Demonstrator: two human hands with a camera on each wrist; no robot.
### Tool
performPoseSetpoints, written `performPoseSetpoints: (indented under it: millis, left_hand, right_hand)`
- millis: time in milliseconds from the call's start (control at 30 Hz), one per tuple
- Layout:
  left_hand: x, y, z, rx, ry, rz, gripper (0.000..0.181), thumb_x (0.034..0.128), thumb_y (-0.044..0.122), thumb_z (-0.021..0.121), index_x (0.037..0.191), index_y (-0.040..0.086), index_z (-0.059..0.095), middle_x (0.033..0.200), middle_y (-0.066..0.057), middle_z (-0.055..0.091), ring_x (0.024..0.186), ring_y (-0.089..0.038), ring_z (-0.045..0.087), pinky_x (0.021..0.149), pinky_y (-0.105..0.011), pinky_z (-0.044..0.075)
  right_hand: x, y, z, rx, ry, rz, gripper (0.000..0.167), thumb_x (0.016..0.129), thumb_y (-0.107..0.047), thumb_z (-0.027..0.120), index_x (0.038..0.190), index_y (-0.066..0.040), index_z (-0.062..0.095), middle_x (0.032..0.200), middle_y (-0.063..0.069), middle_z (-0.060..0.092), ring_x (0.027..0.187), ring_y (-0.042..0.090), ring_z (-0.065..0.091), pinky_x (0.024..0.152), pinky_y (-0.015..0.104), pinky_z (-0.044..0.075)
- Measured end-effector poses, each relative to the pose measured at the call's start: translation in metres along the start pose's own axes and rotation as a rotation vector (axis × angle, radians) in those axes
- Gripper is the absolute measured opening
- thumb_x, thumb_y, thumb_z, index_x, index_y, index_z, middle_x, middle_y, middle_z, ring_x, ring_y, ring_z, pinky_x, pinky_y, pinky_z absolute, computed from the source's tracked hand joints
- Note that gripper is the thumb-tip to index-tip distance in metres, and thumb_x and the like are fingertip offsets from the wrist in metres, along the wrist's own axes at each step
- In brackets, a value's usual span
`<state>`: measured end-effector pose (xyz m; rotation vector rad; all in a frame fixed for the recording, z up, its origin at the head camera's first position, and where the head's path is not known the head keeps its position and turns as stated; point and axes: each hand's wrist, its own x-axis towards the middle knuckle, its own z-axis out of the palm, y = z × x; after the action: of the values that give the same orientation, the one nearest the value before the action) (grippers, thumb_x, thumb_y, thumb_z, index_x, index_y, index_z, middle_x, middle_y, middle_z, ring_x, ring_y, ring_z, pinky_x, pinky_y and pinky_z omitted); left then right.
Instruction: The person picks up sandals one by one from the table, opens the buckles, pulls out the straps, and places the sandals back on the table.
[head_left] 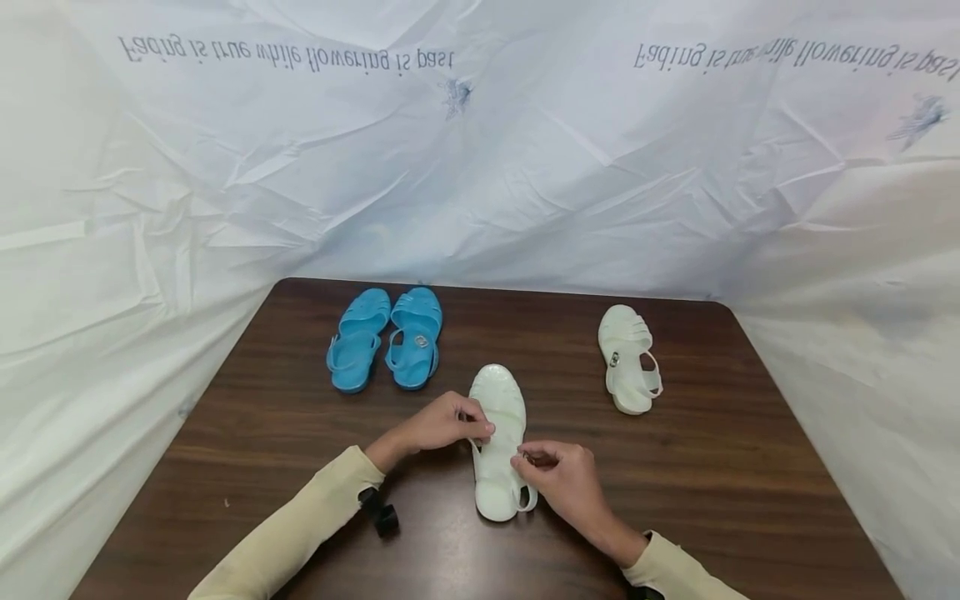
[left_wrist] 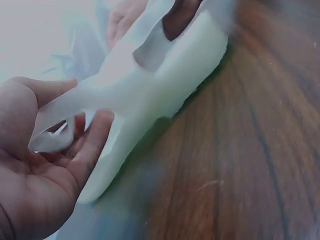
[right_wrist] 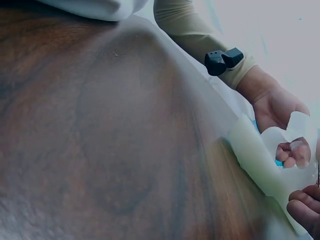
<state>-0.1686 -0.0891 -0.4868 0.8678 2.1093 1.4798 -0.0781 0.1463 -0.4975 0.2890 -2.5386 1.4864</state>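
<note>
In the head view a white sandal lies on the table in front of the person, toe pointing away. The left hand is at its left edge and pinches a strap between thumb and fingers; the left wrist view shows the strap running through that hand. On the other side the right hand has its fingertips curled at the sandal's right edge, pinching its side. Something small and dark shows between those fingers, too small to make out. A looped heel strap hangs out beside the right hand.
A second white sandal lies farther back on the right. Two blue sandals, the left one and the right one, sit side by side at the back left. White sheeting hangs behind the brown wooden table.
</note>
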Motion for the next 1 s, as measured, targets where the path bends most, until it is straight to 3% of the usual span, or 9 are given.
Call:
performPoseSetpoints:
  millis: [200,400,633,833,1000]
  left_hand:
    - [0.0,0.003,0.0,-0.1,-0.007,-0.002,0.025,0.101,0.018,0.067,0.087,-0.001,0.076,0.086,-0.004,0.069,0.08,-0.017,0.07,0.076,-0.037,0.06]
    - [0.004,0.012,0.008,-0.085,0.052,0.011,0.022,0.101,0.017,0.066,0.089,0.002,0.077,0.083,-0.005,0.068,0.075,-0.014,0.064,0.069,-0.03,0.056]
    - [0.008,0.016,0.013,-0.058,0.05,0.029,0.019,0.0992,0.021,0.069,0.094,0.006,0.078,0.076,-0.003,0.066,0.064,-0.014,0.055,0.057,-0.026,0.046]
    - [0.007,0.013,0.013,-0.102,0.048,0.023,0.027,0.0987,0.018,0.07,0.122,0.005,0.072,0.088,-0.001,0.071,0.072,-0.011,0.062,0.064,-0.025,0.051]
    - [0.003,0.011,0.011,-0.128,0.07,0.027,0.032,0.0968,0.011,0.071,0.126,0.0,0.067,0.089,-0.004,0.069,0.072,-0.008,0.057,0.064,-0.022,0.047]
  right_hand:
    - [0.004,-0.001,-0.002,0.002,-0.024,0.0,0.009,0.085,-0.018,0.086,0.092,-0.016,0.082,0.081,-0.012,0.076,0.071,0.003,0.071,0.064,0.023,0.058]
    - [0.007,-0.007,-0.004,0.064,-0.067,0.101,0.013,0.096,-0.024,0.075,0.1,-0.013,0.08,0.085,-0.007,0.075,0.073,0.009,0.07,0.065,0.024,0.057]
    - [0.014,-0.013,-0.007,0.143,-0.008,0.121,0.017,0.1,-0.021,0.069,0.087,-0.013,0.077,0.08,0.002,0.071,0.07,0.013,0.061,0.061,0.024,0.05]
    - [0.015,-0.013,-0.015,0.212,0.028,0.187,0.02,0.1,-0.013,0.067,0.082,-0.003,0.072,0.08,0.013,0.071,0.071,0.025,0.063,0.059,0.024,0.048]
    - [0.013,-0.013,-0.028,0.259,0.075,0.24,0.02,0.098,-0.006,0.066,0.08,0.001,0.069,0.072,0.009,0.069,0.067,0.022,0.065,0.06,0.027,0.052]
